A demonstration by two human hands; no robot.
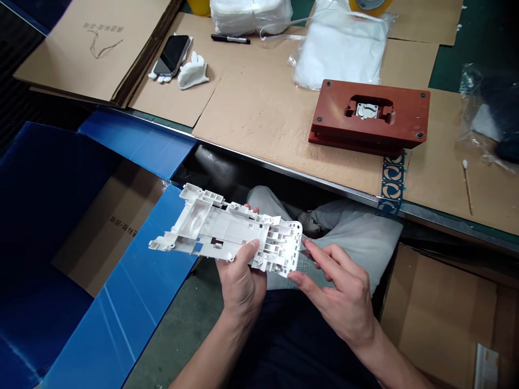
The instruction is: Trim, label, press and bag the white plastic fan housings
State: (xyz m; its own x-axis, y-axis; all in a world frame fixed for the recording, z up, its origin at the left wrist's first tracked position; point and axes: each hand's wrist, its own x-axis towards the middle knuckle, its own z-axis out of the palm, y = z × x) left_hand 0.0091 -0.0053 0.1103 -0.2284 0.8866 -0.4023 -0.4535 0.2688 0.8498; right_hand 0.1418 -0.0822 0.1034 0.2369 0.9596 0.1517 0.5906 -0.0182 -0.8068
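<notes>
Your left hand [241, 283] holds the light, brittle white plastic housing [219, 227] from underneath; your right hand [340, 294] pinches a small blade [308, 255].

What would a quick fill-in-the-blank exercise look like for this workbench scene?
The left hand holds a molded part made of ____ plastic.
The right hand pinches a small ____ against the part's edge.
The red block rests on ____ sheets.
A phone lies beside white ____.

Missing words: white, blade, cardboard, gloves.
</notes>
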